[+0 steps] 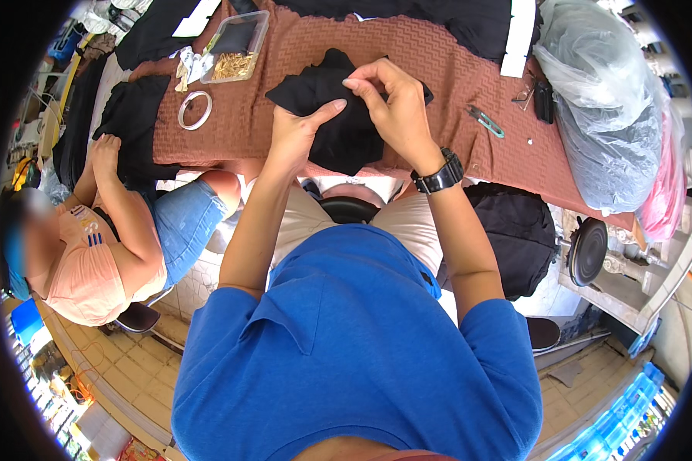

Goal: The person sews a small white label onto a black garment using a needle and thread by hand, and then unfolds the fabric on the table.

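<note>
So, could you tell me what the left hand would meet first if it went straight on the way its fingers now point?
The left hand points up and to the right, already touching the black fabric piece. Going on, it would press further into that fabric and probably reach the right hand pinching it from the other side, though depth is unclear.

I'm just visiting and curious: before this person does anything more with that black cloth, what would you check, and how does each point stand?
1. Both hands on the black cloth: ok; left hand and right hand pinch it.
2. Cloth over the brown table cover: ok.
3. Small cutter apart from the fingers: ok.
4. White tape ring out of the way: ok.
5. Neighbour's hand apart: ok.
6. Needle or pin held: cannot tell.
</note>
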`<state>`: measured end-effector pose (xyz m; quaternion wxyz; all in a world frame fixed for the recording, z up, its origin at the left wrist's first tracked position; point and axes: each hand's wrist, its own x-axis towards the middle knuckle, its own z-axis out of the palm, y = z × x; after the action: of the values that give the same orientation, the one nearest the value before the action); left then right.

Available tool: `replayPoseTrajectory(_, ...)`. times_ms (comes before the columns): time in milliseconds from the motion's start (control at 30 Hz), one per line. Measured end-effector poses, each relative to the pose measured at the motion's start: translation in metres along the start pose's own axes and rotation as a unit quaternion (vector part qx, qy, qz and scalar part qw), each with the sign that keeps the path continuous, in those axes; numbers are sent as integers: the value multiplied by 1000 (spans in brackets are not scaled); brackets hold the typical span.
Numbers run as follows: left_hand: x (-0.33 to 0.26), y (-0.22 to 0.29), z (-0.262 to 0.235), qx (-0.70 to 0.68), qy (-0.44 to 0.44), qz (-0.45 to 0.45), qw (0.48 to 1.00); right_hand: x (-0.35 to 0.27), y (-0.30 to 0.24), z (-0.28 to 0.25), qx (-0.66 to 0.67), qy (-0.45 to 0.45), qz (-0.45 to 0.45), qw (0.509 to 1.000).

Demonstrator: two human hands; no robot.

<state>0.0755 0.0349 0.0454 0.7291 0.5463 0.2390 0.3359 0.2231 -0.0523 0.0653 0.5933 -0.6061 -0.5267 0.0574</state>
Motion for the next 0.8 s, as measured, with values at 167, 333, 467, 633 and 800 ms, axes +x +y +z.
replayPoseTrajectory(167,2,-6,2,-14,25,-39,999,23,-30,-13,106,25,16,994)
replayPoseTrajectory(333,2,-50,-3,-41,6,22,999,11,-97,12,191,-114,-93,971)
replayPoseTrajectory(467,4,-36,17,67,10,-93,993,-16,-133,45,261,-148,-146,942)
replayPoseTrajectory(633,0,-38,14,124,-5,-105,987,-29,-162,56,291,-145,-177,929)
replayPoseTrajectory(800,-6,-38,21,61,4,-88,994,-28,-174,60,318,-170,-183,915)
